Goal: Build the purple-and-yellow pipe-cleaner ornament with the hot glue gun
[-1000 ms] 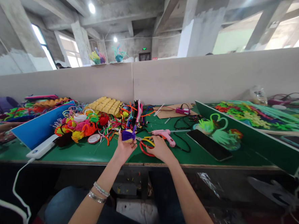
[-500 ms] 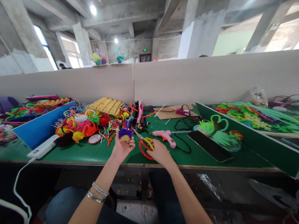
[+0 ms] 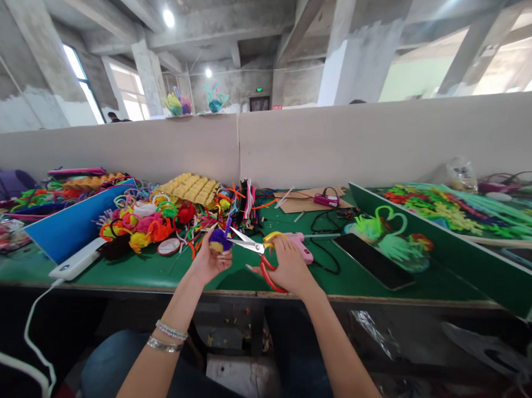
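Note:
Between the fingers of my left hand (image 3: 207,261) is a small purple fuzzy piece (image 3: 218,238) with a yellowish underside and a purple stem sticking up. My right hand (image 3: 290,266) grips scissors (image 3: 253,245) with one yellow and one red handle. Their blades are spread and point left at the purple piece, the tips close to its stem; I cannot tell whether they touch it. Just behind my right hand lies a pink glue gun (image 3: 302,245), partly hidden by the fingers.
Left of centre sits a pile of coloured pipe-cleaner pieces (image 3: 148,221) before a yellow egg tray (image 3: 193,188). A blue board (image 3: 78,225) and white power strip (image 3: 78,258) stand further left. To the right are a black phone (image 3: 372,261), green fuzzy swans (image 3: 394,239) and a green divider (image 3: 449,248).
The scissors have come up off the table in my right hand, swung round to the left, and their blades have spread. My left hand has shifted slightly left with the purple piece.

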Tool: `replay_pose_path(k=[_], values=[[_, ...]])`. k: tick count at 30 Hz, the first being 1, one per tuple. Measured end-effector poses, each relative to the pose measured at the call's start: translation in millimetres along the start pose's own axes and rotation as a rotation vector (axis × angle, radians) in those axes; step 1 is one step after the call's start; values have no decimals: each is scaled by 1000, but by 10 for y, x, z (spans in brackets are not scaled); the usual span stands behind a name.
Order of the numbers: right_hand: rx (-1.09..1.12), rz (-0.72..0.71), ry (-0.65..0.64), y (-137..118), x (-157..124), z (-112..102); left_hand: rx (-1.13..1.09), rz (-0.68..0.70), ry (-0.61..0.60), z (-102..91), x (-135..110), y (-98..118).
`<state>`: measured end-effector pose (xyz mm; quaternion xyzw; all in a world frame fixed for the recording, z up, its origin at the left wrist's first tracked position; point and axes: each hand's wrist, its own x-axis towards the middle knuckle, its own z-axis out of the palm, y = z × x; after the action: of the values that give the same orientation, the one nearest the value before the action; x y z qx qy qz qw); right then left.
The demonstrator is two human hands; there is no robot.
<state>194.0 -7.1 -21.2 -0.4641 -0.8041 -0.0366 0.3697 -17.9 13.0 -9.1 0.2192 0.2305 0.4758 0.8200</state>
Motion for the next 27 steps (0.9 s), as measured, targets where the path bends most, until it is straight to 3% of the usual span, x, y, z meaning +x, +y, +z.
replay_pose_path(k=[7, 15, 27], values=[[-22, -59, -43, 21, -7, 115, 8, -74, 18, -13, 8, -23], [-17, -31, -117, 60, -10, 59, -31, -217, -46, -73, 27, -10], [2, -4, -182, -26, 5, -33, -44, -238, -25, -48, 45, -51]])
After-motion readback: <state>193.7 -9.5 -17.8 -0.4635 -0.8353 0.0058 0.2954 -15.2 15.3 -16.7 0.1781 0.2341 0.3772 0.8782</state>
